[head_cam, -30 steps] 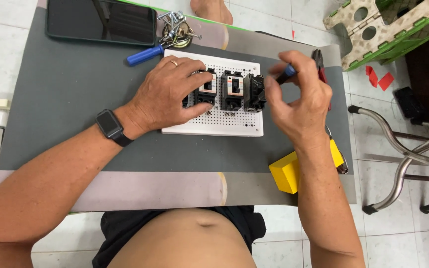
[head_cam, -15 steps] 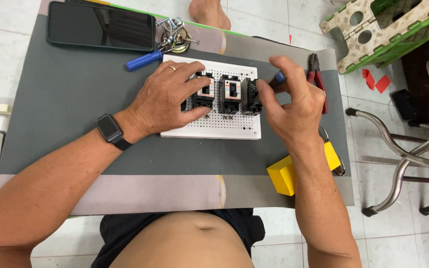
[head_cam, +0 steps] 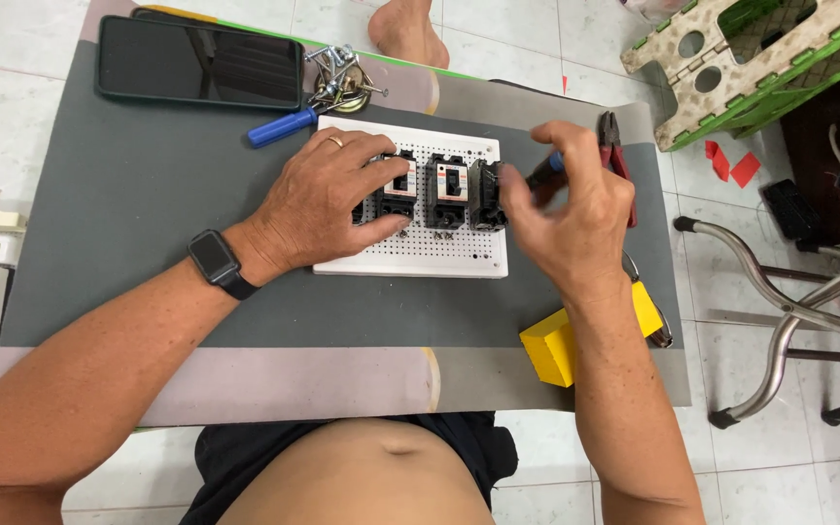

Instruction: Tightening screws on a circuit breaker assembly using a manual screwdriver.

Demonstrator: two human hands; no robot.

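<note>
White perforated board [head_cam: 459,255] lying flat near the middle of the grey-matted surface [head_cam: 148,194], dotted all over with small holes. Three black switch blocks [head_cam: 447,192] standing in a row on it, two with pale faces and small orange marks, the third at the right end turned edge-on and dark. Left hand [head_cam: 328,199] spread flat over the board's left part, fingertips touching the leftmost block, grip loose and pinching nothing. Right hand [head_cam: 576,219] at the board's right edge, grip pressed together on a blue-handled screwdriver [head_cam: 548,169], its dark shaft aimed at the rightmost block. Red pliers [head_cam: 614,146] just beyond that hand; yellow block [head_cam: 548,348] near the wrist. Dark phone [head_cam: 201,63], blue-handled tool [head_cam: 282,127] and a heap of screws [head_cam: 337,78] at the far edge.
</note>
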